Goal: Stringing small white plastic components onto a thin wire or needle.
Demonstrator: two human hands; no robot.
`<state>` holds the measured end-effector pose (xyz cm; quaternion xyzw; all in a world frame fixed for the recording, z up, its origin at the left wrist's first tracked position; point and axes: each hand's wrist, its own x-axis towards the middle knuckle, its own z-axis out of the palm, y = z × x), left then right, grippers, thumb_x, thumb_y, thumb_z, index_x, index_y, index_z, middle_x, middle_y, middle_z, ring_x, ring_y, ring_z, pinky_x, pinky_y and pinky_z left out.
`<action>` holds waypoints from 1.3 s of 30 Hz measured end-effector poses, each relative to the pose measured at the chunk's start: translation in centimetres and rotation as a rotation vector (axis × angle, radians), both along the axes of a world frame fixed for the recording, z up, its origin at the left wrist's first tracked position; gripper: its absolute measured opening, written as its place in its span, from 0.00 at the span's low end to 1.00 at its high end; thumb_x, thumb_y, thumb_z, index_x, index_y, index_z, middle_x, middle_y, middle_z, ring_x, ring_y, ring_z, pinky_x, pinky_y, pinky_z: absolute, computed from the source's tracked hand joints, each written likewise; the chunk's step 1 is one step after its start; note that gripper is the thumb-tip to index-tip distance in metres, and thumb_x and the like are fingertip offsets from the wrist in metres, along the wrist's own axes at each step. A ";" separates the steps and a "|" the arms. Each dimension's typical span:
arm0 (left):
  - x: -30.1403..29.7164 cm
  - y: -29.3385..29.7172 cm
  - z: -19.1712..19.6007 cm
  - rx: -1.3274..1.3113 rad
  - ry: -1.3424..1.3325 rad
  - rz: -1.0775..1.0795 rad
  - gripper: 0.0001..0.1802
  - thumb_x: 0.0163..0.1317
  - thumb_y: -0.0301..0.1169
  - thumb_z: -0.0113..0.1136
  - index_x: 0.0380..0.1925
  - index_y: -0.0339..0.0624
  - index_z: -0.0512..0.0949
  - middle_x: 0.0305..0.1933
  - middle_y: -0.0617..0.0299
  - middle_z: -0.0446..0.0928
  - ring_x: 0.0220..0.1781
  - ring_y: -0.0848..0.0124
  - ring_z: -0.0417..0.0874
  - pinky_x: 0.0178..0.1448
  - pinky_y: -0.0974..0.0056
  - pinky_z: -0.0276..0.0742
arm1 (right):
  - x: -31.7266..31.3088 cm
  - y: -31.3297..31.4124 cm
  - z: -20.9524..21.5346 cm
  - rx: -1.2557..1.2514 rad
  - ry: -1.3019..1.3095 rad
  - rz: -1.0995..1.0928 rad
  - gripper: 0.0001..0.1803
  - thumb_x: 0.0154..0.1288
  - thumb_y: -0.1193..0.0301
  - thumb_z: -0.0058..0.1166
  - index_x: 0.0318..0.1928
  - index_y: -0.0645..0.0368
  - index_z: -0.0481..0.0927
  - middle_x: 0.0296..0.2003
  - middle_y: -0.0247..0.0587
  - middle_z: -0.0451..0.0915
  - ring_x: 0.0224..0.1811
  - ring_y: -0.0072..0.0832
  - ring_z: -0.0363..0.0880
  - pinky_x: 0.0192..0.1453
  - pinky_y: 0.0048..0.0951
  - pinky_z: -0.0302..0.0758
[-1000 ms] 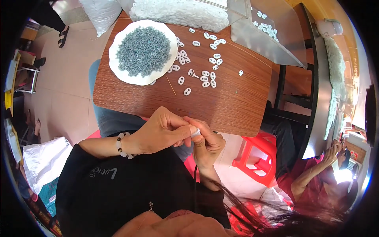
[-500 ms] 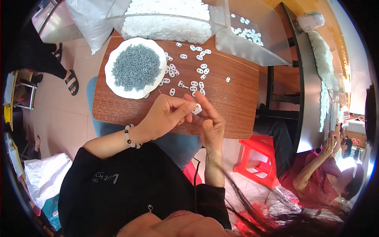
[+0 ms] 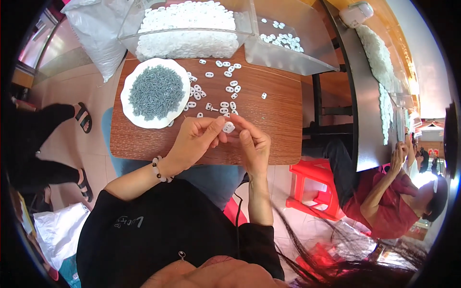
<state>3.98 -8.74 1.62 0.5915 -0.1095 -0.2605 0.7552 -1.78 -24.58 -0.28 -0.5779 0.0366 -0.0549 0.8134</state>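
Above the near part of the table, my left hand [image 3: 196, 139] pinches a small white plastic piece with two holes [image 3: 229, 127] between thumb and fingers. My right hand [image 3: 256, 146] is just right of it, palm side partly facing me. Its index finger stretches to the far side of the piece, and the thumb stands apart; whether a fingertip touches the piece is hidden. Beyond both hands, several similar white two-hole pieces [image 3: 209, 75] lie scattered on the brown tabletop [image 3: 276, 125]. A white scalloped plate [image 3: 126, 103] full of small grey-blue pins [image 3: 156, 91] stands at the left.
At the table's far side stand a clear bin [image 3: 127, 38] heaped with white pieces and another bin [image 3: 312, 53] holding fewer. A red stool [image 3: 312, 187] is on the right, near a person in a dark red shirt [image 3: 384, 211] at a dark table [image 3: 348, 72]. A white sack [image 3: 96, 38] stands far left.
The view has shifted, so table and plate sit differently in it. My left hand still pinches the white piece; my right fingers have shifted slightly around it. A bystander's legs at left show more.
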 end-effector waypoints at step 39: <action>-1.8 7.9 -1.7 0.036 0.413 -0.028 0.18 0.67 0.38 0.49 0.29 0.35 0.80 0.21 0.69 0.73 0.23 0.83 0.68 0.26 0.76 0.61 | 13.3 -6.6 7.2 -1.309 -0.347 -0.589 0.08 0.61 0.69 0.57 0.36 0.62 0.83 0.28 0.46 0.83 0.31 0.34 0.82 0.37 0.29 0.76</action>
